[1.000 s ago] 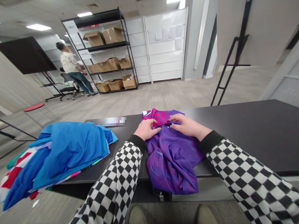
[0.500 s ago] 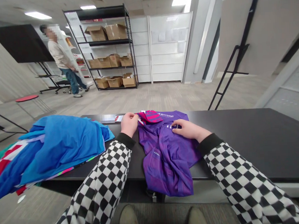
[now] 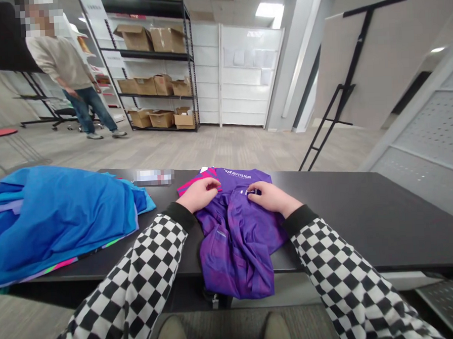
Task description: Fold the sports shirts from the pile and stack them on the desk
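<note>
A purple shirt [image 3: 238,239] lies rumpled on the black table, its lower part hanging over the front edge. White lettering runs across its far end, and a pink-striped sleeve [image 3: 189,184] spreads out to the left. My left hand [image 3: 200,193] is on the shirt beside that sleeve, fingers curled together on the cloth. To the right, my right hand [image 3: 272,197] pinches the shirt close to some small white marks. The fabric between the fingertips of both hands is partly hidden.
A heap of blue shirts [image 3: 69,218] covers the table's left end. Behind it lies a small flat item [image 3: 153,177], blurred out. The black table [image 3: 350,208] stretches right. Beyond stand a person [image 3: 73,71], a shelf rack with cardboard boxes [image 3: 161,117] and a board on a stand [image 3: 391,54].
My left hand has come down and nearer, and the striped sleeve now lies flatter to the left. My right hand keeps its place on the shirt. The view has turned; the person has turned too.
</note>
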Demonstrator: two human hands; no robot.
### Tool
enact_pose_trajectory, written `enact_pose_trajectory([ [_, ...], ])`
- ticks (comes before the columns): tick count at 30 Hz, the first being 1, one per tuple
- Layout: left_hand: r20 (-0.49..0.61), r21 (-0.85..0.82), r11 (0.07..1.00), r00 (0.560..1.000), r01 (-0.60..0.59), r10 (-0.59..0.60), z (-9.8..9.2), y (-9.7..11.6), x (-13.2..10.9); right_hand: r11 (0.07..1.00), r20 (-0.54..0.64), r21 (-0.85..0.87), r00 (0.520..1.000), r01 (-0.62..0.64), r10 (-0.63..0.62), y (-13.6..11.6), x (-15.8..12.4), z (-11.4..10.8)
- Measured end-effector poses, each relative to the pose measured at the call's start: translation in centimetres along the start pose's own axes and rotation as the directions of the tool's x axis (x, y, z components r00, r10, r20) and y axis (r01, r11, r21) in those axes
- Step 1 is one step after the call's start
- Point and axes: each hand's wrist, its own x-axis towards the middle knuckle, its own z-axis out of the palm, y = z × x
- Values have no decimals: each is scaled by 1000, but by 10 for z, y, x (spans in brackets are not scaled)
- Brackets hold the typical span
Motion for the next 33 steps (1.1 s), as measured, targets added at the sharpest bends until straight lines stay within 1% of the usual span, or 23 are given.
enact_pose_trajectory([
  [1,94,-4,1000,995,13,-13,2,-2,0,1000,-19,21,1000,5,-4,-3,-1,-1],
  [2,141,-4,1000,990,24,-23,4,-4,0,998,-33,58,999,17,-16,-5,-2,-1],
  [3,149,-4,999,988,34,-33,5,-7,1,994,-39,106,999,38,-34,-8,-3,-1],
  [5,94,-25,997,993,67,-65,6,-11,3,976,-7,198,996,88,-89,-13,-6,-1],
  [7,51,-42,994,994,99,-97,6,-14,4,964,75,226,984,138,-159,-17,-9,1],
  [9,43,-20,994,994,103,-102,6,-15,4,970,162,177,968,164,-194,-20,-11,3],
  [11,38,16,995,995,97,-97,5,-15,4,983,207,108,964,148,-168,-19,-11,4],
  [13,27,39,994,994,104,-105,3,-14,3,991,201,69,971,115,-127,-15,-9,2],
  [15,8,52,991,992,126,-126,0,-14,3,994,179,66,979,89,-100,-10,-7,-1],
  [21,-46,156,974,986,165,-160,-4,-15,3,991,121,116,990,64,-78,4,-4,-7],
  [24,-58,198,966,986,167,-159,-5,-15,3,993,51,115,998,27,-33,8,-2,-8],
  [26,-64,222,960,985,172,-162,-7,-14,3,995,-41,93,999,-22,26,13,0,-10],
  [28,-70,247,953,984,174,-162,-8,-14,3,993,-154,77,983,-90,101,20,4,-15],
  [30,-74,267,948,985,172,-158,-9,-13,3,979,-266,66,942,-195,205,30,7,-21],
  [32,-68,286,944,986,165,-152,-10,-12,2,945,-354,56,878,-323,321,46,8,-30],
  [33,-62,297,942,987,158,-146,-10,-11,1,922,-380,48,847,-384,372,55,7,-35],
])
